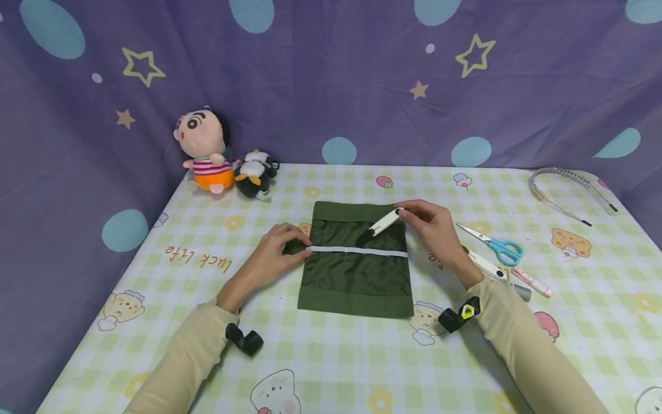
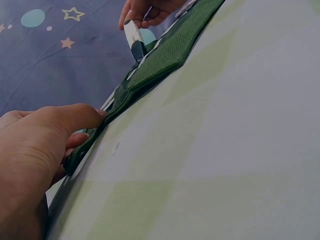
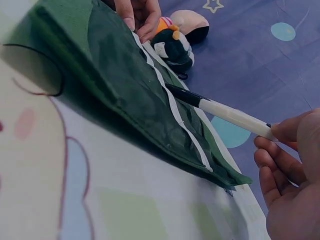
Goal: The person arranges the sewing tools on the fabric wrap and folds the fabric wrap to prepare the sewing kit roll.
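A dark green cloth piece (image 1: 357, 279), crossed by a white strip (image 1: 357, 250), lies flat on the table in the head view. At the strip's left end, my left hand (image 1: 270, 253) pinches the cloth edge between thumb and fingers; green fabric shows within its grip. My right hand (image 1: 431, 227) holds a slim white tool (image 1: 387, 221) with a black end by its far tip. That black end points down-left and meets the cloth just beyond the strip. In the right wrist view the tool (image 3: 232, 116) slants across the cloth's far half, its black tip beside the strip.
Right of the cloth lie blue-handled scissors (image 1: 499, 247), another white tool (image 1: 486, 264), a pink-and-white pen (image 1: 532, 282) and a grey cylinder (image 1: 522, 292). A headband (image 1: 558, 172) rests at the back right. Two plush toys, a doll (image 1: 209, 152) and a penguin (image 1: 253, 172), sit back left.
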A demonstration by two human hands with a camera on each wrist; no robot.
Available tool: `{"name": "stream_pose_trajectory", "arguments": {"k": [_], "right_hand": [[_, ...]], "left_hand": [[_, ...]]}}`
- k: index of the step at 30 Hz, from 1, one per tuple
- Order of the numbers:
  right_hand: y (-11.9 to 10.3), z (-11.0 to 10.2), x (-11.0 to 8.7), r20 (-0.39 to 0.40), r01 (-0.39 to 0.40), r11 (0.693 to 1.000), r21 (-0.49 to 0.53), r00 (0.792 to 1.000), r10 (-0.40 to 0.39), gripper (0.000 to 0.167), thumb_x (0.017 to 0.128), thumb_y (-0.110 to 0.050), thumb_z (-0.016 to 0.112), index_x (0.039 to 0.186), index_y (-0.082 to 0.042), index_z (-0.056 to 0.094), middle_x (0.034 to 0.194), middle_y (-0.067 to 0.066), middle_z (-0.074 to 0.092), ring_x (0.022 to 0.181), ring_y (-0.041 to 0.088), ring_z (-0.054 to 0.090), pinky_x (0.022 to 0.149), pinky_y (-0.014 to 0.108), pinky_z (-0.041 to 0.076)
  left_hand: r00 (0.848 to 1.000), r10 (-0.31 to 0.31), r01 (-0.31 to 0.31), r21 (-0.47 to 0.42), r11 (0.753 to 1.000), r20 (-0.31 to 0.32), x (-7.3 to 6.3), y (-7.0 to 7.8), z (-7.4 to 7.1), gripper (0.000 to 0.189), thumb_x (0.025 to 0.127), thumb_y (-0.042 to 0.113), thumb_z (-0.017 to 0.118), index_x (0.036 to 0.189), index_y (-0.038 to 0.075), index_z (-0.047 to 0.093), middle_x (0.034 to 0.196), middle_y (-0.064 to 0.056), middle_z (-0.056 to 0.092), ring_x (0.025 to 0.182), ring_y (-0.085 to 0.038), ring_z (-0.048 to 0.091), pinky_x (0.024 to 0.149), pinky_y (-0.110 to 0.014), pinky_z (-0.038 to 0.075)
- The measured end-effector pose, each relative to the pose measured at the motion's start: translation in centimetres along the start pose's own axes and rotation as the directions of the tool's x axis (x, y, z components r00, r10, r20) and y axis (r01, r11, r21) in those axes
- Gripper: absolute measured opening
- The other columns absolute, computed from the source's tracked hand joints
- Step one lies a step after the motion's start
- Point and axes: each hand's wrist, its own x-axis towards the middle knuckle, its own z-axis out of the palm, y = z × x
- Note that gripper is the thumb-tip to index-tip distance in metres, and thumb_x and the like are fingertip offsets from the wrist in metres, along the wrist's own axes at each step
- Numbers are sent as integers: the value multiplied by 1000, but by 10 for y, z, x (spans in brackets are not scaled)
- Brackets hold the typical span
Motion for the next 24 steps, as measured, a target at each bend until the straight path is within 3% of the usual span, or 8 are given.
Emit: {"name": "stream_pose_trajectory", "arguments": {"k": [5, 12, 20, 24], "right_hand": [[1, 3, 6, 27, -35, 999, 13, 999, 35, 24, 104, -11, 64, 123, 2, 73, 107, 22, 72, 97, 27, 68, 85, 25, 53], [1, 11, 16, 45, -51, 999, 3, 998, 51, 25, 104, -8, 64, 125, 4, 72, 112, 24, 72, 93, 7, 67, 86, 21, 52], [0, 18, 22, 94, -99, 995, -10, 991, 100, 27, 106, -11, 62, 128, 1, 71, 121, 20, 71, 106, 15, 65, 91, 25, 51], [-1, 21, 26, 120, -111, 994, -5, 987, 111, 27, 106, -10, 61, 128, 1, 71, 123, 20, 70, 98, 17, 63, 86, 25, 50]], "left_hand": [[1000, 2, -2, 3, 1000, 0, 0, 0, 0, 11, 93, 16, 81, 103, 16, 76, 115, -3, 65, 111, -28, 55, 98, -51, 46], [1000, 5, -5, 4, 1000, -3, 0, -1, 0, 11, 93, 17, 81, 102, 16, 76, 115, -3, 65, 111, -27, 55, 98, -51, 46], [1000, 8, -8, 4, 1000, -2, 0, -1, 0, 11, 93, 16, 81, 103, 16, 75, 115, -3, 65, 111, -28, 55, 98, -51, 45], [1000, 9, -9, 3, 1000, 0, 0, -1, 0, 11, 93, 17, 81, 103, 16, 75, 115, -3, 65, 112, -28, 55, 98, -51, 45]]}}
